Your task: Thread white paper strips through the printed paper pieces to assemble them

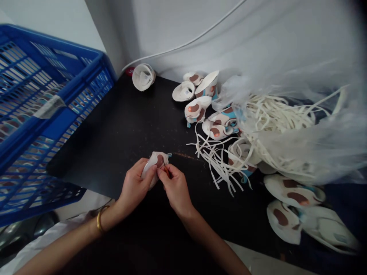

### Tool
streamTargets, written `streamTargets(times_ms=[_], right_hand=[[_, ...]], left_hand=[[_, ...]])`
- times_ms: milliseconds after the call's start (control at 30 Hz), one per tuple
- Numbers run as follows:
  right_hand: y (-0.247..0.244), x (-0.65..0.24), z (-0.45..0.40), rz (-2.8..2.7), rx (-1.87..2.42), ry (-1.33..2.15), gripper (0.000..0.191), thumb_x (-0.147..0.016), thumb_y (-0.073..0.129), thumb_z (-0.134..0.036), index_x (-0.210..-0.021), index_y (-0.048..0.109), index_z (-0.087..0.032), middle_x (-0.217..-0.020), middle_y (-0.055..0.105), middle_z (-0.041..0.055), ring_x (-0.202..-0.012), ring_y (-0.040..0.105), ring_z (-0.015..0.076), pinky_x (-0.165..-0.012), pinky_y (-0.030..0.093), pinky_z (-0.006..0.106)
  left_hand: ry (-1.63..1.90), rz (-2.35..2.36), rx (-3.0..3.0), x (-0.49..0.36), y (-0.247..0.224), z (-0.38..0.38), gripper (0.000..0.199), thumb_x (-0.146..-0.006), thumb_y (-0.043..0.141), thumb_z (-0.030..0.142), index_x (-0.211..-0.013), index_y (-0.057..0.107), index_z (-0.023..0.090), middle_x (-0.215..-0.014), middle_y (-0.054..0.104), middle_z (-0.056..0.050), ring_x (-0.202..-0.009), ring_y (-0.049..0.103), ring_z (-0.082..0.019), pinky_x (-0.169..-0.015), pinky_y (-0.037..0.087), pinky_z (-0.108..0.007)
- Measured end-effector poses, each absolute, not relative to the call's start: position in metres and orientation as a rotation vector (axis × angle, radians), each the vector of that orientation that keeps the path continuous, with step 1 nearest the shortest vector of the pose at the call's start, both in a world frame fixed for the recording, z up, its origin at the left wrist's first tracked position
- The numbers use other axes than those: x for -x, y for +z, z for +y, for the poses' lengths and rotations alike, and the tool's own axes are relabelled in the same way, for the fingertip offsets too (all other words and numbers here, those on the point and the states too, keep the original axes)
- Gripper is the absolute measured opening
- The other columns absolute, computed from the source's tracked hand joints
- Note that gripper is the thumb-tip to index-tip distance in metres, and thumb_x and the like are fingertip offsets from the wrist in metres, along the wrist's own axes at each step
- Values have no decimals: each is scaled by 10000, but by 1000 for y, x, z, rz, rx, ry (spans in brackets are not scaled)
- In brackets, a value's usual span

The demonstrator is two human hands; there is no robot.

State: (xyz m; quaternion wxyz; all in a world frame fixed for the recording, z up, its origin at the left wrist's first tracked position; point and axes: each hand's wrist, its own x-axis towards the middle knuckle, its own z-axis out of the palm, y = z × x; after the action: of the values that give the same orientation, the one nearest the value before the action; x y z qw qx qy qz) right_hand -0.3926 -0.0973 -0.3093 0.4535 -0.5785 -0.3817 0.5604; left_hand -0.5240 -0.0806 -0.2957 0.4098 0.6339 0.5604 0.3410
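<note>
Over the near part of the black table, my left hand (136, 179) is closed around a small white shoe upper (155, 161) with a brown patch and a light-blue tab. My right hand (174, 185) pinches a small orange-handled tool (166, 172) whose thin dark tip points at the brown patch; its exact kind is too small to tell. Both hands are close together, with the fingers of each touching or nearly touching the upper. Loose white laces (220, 162) lie to the right of my right hand.
A blue plastic crate (104, 70) stands at left, holding several similar pieces. More shoe uppers (197, 109) sit at the table's back and right. A clear plastic bag (301, 149) holds many white laces. A white cable (183, 45) runs along the wall.
</note>
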Motion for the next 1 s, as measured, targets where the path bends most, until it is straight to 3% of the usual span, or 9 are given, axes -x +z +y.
streamTargets(times_ms=[200, 400, 533, 667, 867, 1000], right_hand=[[-308, 392, -93, -925, 1384, 1424, 250, -812, 612, -346, -654, 494, -192, -595, 403, -64, -542, 335, 84, -497, 294, 213], [-310, 392, -90, -955, 1337, 1452, 271, -828, 614, -310, -636, 464, -191, -595, 383, -66, -549, 328, 78, -511, 297, 206], [-307, 383, -86, -1015, 1326, 1439, 241, -867, 631, -401, -764, 623, -183, -640, 462, -50, -568, 376, 83, -542, 341, 204], [-303, 357, -80, -939, 1397, 1308, 277, -888, 616, -471, -935, 676, -204, -631, 456, -56, -518, 353, 81, -485, 311, 204], [-298, 349, -84, -1270, 1419, 1018, 171, -811, 707, -299, -937, 664, -192, -917, 627, 14, -698, 536, 109, -602, 436, 208], [-306, 361, -87, -1367, 1417, 925, 87, -845, 685, -259, -873, 648, -186, -889, 633, 20, -760, 565, 129, -665, 450, 226]], left_hand=[[860, 1449, -1436, 525, -301, -78, 273, -961, 527, 402, -837, 619, 176, -740, 548, 8, -667, 488, -124, -599, 376, -222], [846, 1403, -1152, 525, -304, -75, 310, -920, 588, 473, -931, 668, 174, -722, 576, 8, -593, 457, -96, -521, 362, -187], [900, 1311, -826, 528, -304, -65, 360, -843, 690, 484, -994, 702, 158, -769, 675, -22, -594, 547, -107, -534, 430, -188], [896, 1220, -466, 536, -298, -50, 370, -759, 773, 390, -978, 714, 98, -847, 741, -104, -683, 673, -193, -637, 548, -271], [958, 1119, -456, 535, -297, -49, 396, -770, 784, 366, -1056, 704, 104, -938, 757, -112, -751, 699, -189, -685, 568, -253], [921, 1093, -458, 533, -300, -52, 376, -761, 797, 381, -998, 714, 102, -859, 756, -101, -674, 682, -170, -639, 565, -245]])
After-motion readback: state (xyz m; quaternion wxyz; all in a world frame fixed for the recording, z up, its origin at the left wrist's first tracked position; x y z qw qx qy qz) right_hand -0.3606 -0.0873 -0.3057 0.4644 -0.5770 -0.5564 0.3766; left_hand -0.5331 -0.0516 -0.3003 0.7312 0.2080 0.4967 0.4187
